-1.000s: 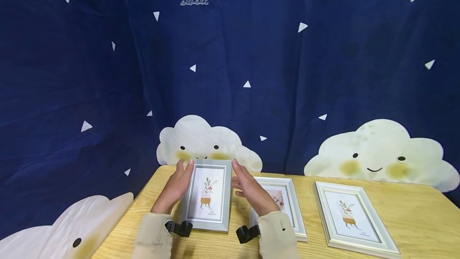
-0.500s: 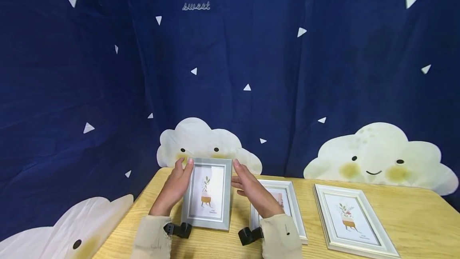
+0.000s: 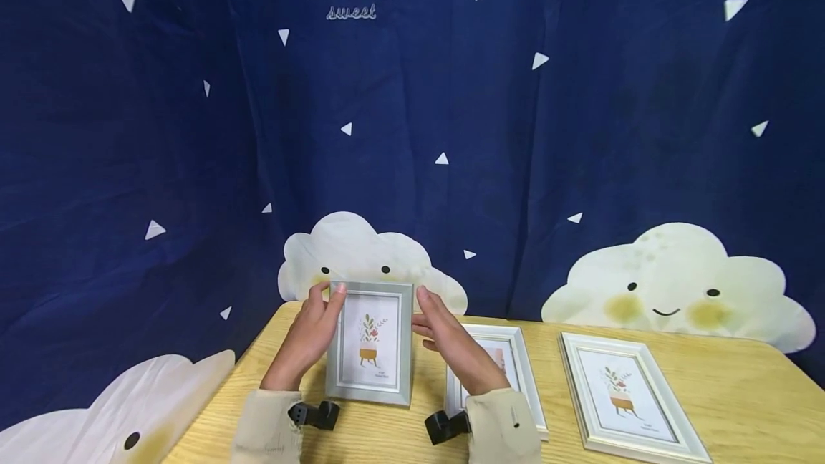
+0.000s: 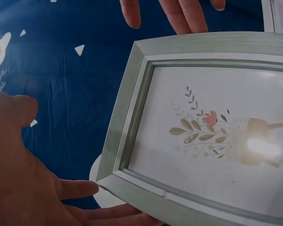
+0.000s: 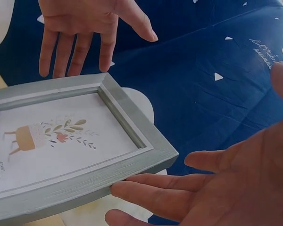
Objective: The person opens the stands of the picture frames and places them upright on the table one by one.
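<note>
Head view: straight-fingered left hand (image 3: pixel 311 331) and right hand (image 3: pixel 451 339) flank the grey frame (image 3: pixel 369 342), which nudging could topple toward the surface (image 3: pixel 367 442)'s far edge.

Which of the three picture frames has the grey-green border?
The leftmost frame, between the left hand and right hand; the middle frame and rightmost frame are whitish and lie flat on the table.
</note>
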A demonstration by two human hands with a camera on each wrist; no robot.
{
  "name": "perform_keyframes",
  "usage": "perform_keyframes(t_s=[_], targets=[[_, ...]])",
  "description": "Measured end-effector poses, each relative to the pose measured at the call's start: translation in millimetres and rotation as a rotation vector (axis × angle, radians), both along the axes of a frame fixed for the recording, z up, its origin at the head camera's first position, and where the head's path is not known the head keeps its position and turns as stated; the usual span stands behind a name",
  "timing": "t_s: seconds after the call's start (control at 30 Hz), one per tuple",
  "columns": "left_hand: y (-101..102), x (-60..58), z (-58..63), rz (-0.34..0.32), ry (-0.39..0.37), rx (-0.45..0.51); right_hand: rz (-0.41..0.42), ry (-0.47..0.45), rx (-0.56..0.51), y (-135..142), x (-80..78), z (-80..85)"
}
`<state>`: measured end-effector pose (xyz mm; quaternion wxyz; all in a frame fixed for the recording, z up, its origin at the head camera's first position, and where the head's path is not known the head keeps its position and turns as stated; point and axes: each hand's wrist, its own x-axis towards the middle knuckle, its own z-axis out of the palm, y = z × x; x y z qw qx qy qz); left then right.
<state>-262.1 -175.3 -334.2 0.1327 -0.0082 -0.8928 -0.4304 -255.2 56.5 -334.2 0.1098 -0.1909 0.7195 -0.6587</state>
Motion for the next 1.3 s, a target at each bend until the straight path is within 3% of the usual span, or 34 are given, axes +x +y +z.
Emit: perform_keyframes(t_s=[0.3, 0.73, 0.97, 1.1, 1.3], targets=[[-4, 2.0, 3.2, 0.0, -0.013, 0.019, -0.002, 0.011, -0.009, 2, 4.1, 1.6], [-11, -6.1, -5.2, 0.05, 0.091, -0.067, -0.037, 0.012, 0.01, 5, 6.6, 6.2], [-23, -11.6, -19.5, -0.039, 0.065, -0.078, -0.032, 0.014, 0.011, 6, 6.9, 6.5], [-31, -18.4, -30.4, -0.101, 0.092, -0.076, -0.025, 0.018, 0.008, 7, 6.1, 6.0], [-36, -25.6, -43.5, -0.114, 0.147, -0.069, -0.019, 0.016, 0.005, 6, 6.1, 6.1]])
